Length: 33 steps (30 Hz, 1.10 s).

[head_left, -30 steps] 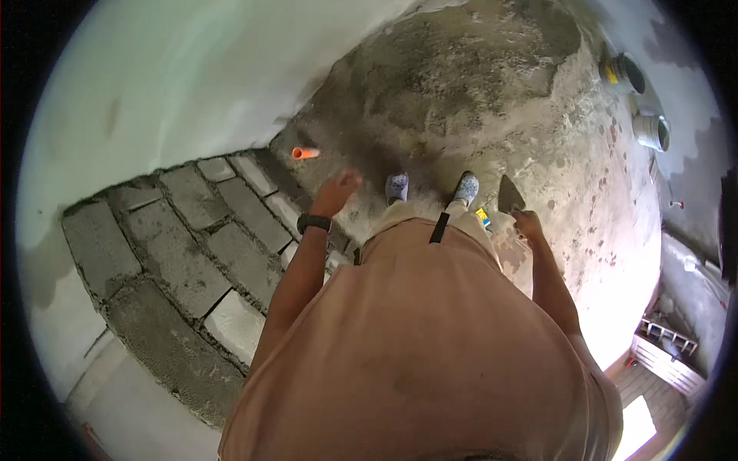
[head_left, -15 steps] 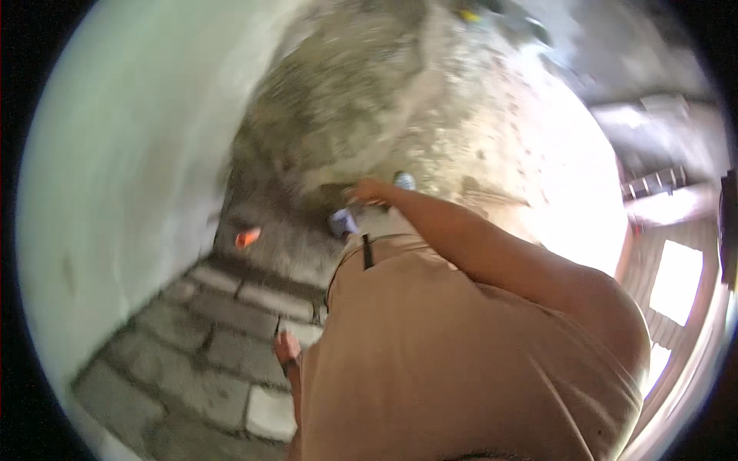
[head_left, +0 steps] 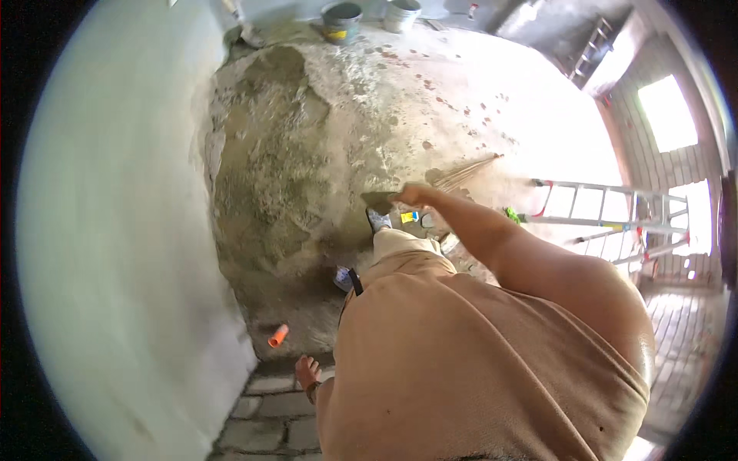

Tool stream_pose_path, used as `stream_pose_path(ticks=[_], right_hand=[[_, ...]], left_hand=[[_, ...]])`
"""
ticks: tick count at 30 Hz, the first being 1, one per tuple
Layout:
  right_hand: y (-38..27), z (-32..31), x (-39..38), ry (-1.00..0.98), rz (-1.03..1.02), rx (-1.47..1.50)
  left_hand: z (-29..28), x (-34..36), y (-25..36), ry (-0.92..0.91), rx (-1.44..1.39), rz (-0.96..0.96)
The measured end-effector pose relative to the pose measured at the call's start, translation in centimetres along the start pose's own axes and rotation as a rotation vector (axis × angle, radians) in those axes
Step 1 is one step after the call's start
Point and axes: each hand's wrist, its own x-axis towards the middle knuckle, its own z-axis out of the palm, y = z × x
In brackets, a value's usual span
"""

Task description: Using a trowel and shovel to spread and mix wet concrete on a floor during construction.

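Observation:
Out in front of my body, my right hand [head_left: 415, 194] is closed around a trowel [head_left: 377, 201], whose dark flat blade points left above my shoe [head_left: 379, 220]. My left hand [head_left: 308, 371] hangs low at my side, its fingers loosely apart, with nothing visible in it. Near that hand, a short orange pipe piece [head_left: 278, 336] lies on the floor. Ahead and to the left, a rough patch of wet grey mortar [head_left: 265, 154] spreads over the floor beside the pale green wall [head_left: 115, 230].
A dark bucket [head_left: 340, 23] and a white bucket [head_left: 401, 15] stand at the far wall, with a shovel [head_left: 250, 34] in the far left corner. A metal stepladder [head_left: 607, 207] is at right. Broom-like bristles [head_left: 465, 173] and a yellow-blue packet [head_left: 410, 217] lie ahead. Blocks [head_left: 257, 434] are behind left.
My view has swung, bringing the buckets and stepladder into sight. The trowel now shows more clearly in my right hand. My left hand appears lower in the picture.

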Motion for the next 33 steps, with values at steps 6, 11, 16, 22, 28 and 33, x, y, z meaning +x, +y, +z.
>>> stream_pose_path(ticks=[6, 11, 16, 22, 28, 33], right_hand=[[26.4, -2.2, -3.8, 0.359, 0.123, 0.173], [32.6, 0.1, -7.5, 0.537, 0.59, 0.943], [53.5, 6.7, -6.7, 0.102, 0.533, 0.155], [45.8, -6.6, -0.5, 0.211, 0.668, 1.027], [44.1, -23.3, 3.3, 0.349, 0.608, 1.227], [43.1, -32.5, 8.7, 0.467, 0.429, 1.354]], left_hand=[[5.3, 8.0, 17.0, -0.108, 0.083, 0.198], [13.5, 3.6, 28.9, -0.007, 0.23, 0.36], [25.0, 5.9, 37.0, -0.208, 0.865, 0.441], [36.9, 3.5, 51.1, -0.025, 0.485, 0.312], [61.4, -4.5, 64.9, -0.273, 0.989, 0.694], [71.8, -1.6, 70.7, -0.345, 1.125, 0.731]])
